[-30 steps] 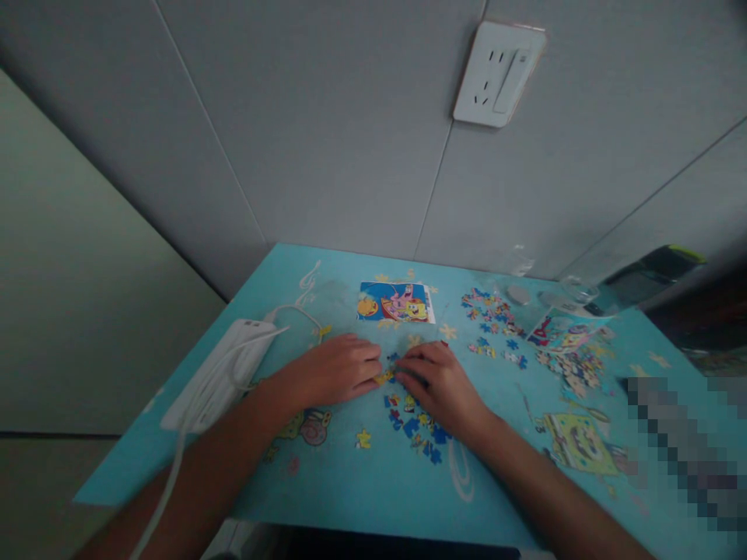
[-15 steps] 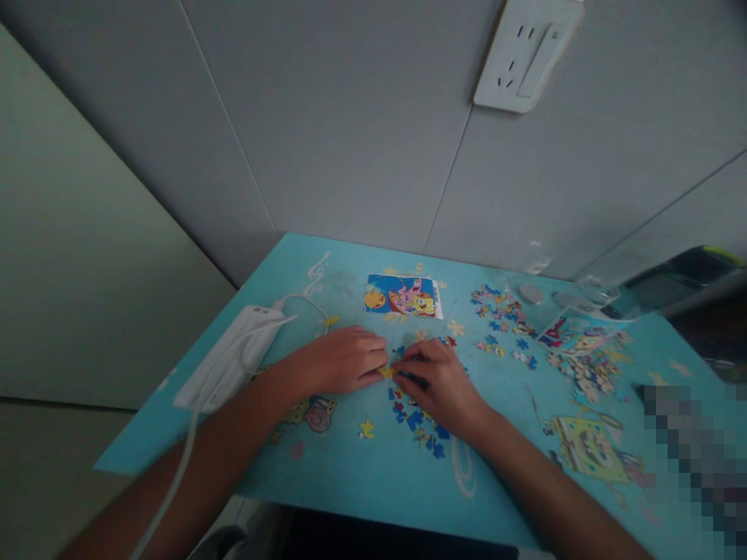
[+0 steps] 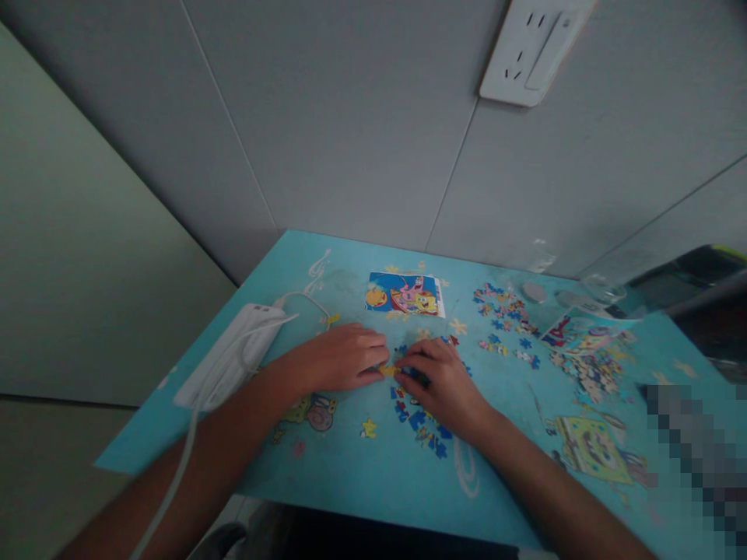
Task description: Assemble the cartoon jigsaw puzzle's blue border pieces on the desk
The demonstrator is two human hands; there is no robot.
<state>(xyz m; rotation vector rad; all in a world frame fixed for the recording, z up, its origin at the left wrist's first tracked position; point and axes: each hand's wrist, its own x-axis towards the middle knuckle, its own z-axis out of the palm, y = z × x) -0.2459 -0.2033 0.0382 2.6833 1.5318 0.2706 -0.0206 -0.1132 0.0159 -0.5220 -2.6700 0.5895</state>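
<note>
Two hands — left hand (image 3: pixel 341 359) and right hand (image 3: pixel 439 379) — pinch one yellow puzzle piece (image 3: pixel 387 371) by its edges: thin, light, easily bent.

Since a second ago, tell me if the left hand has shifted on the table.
No. The left hand rests in the same spot, between the white power strip and the right hand, fingertips at the yellow puzzle piece. Only the camera tilted.
</note>
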